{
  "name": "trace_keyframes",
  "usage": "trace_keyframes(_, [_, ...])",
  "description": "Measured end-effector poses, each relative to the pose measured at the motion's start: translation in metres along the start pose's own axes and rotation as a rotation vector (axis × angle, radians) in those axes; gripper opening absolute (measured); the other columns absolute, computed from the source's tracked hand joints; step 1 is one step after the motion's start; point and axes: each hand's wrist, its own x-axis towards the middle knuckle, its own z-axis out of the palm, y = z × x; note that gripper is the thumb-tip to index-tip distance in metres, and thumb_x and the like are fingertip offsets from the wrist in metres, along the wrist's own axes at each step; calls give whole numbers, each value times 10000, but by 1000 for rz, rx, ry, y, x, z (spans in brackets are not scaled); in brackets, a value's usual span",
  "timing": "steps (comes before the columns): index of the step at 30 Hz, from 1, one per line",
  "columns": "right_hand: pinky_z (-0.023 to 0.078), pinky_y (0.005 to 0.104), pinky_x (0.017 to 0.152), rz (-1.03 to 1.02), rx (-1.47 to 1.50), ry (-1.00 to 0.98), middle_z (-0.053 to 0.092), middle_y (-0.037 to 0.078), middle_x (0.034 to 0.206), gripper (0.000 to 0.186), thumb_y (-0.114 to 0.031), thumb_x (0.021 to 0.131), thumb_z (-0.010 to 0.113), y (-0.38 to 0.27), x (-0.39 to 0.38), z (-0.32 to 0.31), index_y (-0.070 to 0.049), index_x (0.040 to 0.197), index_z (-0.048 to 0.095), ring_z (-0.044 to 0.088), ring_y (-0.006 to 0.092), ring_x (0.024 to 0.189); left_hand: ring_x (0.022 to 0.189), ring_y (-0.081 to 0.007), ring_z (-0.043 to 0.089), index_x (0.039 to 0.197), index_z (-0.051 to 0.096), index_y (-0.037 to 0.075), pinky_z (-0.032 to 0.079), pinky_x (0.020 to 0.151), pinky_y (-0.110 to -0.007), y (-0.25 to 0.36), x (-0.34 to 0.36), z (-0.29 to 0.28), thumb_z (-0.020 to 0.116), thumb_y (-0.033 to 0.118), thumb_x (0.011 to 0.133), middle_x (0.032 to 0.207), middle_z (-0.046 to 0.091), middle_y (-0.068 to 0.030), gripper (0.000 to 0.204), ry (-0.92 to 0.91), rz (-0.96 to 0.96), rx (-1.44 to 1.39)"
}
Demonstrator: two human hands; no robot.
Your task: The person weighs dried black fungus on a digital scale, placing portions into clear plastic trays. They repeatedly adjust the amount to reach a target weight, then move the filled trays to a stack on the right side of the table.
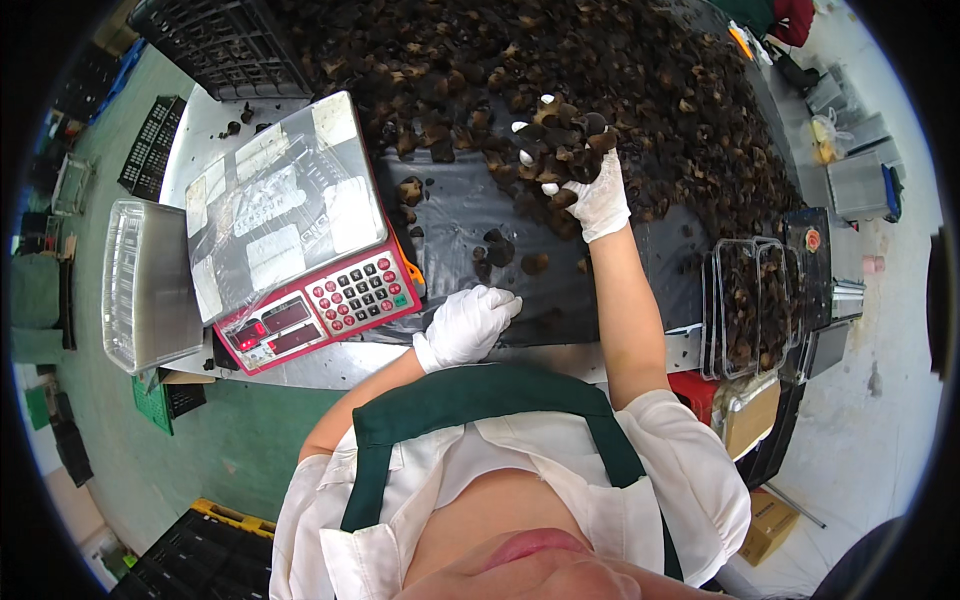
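My right hand (602,200), in a white glove, reaches forward over the dark sheet with a handful of brown-black wood ear mushrooms (565,140) in it. White gloved fingertips show along the far and left sides of that handful; the palm is hidden beneath. Closer to my body, my left hand (468,325), gloved in white too, is closed with curled fingers near the table's front edge. No item shows in it. A few loose mushrooms (495,250) lie on the sheet just beyond it. The red digital scale (290,235) with a clear-wrapped platform stands left of my left hand.
A large heap of wood ear mushrooms (440,60) covers the far table. Stacked clear plastic trays (150,285) stand left of the scale. A black crate (222,45) sits at the far left. Mushroom-filled clear containers (712,310) stand at the right edge, above a cardboard box (752,420).
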Motion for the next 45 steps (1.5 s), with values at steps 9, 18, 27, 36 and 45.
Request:
trace_keyframes(9, [575, 631, 881, 64, -108, 84, 613, 118, 1438, 761, -723, 896, 635, 0, -2, -1, -172, 1419, 594, 625, 378, 1270, 841, -314, 707, 1126, 707, 95, 582, 709, -404, 3, 30, -20, 727, -23, 752, 1039, 728, -100, 392, 210, 92, -48])
trace_keyframes(18, [584, 548, 942, 63, -305, 10, 587, 74, 1459, 837, -773, 959, 486, 3, -29, 36, -159, 1528, 508, 573, 279, 1323, 960, -277, 668, 1044, 748, 88, 579, 804, -380, 6, 161, -83, 780, 85, 804, 1056, 705, -76, 242, 465, -136, 272])
trace_keyframes(27, [570, 573, 952, 79, -470, 5, 490, 112, 1533, 1036, -903, 871, 423, -1, -37, 32, -177, 1609, 380, 521, 298, 1353, 969, -284, 668, 978, 772, 119, 553, 805, -391, -23, 153, -66, 837, 121, 747, 1042, 704, -67, 240, 372, -186, 237])
trace_keyframes(36, [190, 529, 1264, -211, -985, 43, 225, 111, 1729, 923, -833, 967, 328, -9, -32, 27, -190, 1629, 360, 291, 347, 1540, 871, -62, 546, 1032, 687, -9, 456, 809, -228, -33, 134, -74, 729, 61, 959, 974, 596, 24, 110, 417, -402, -437])
trace_keyframes(45, [493, 390, 1035, -900, -1508, 172, 686, 101, 1267, 291, -274, 892, 809, -2, -56, 53, -117, 1135, 782, 631, 286, 1178, 915, -100, 570, 1021, 688, -6, 474, 822, -260, -20, 122, -79, 725, 40, 942, 1030, 587, -14, 99, 436, -443, -747])
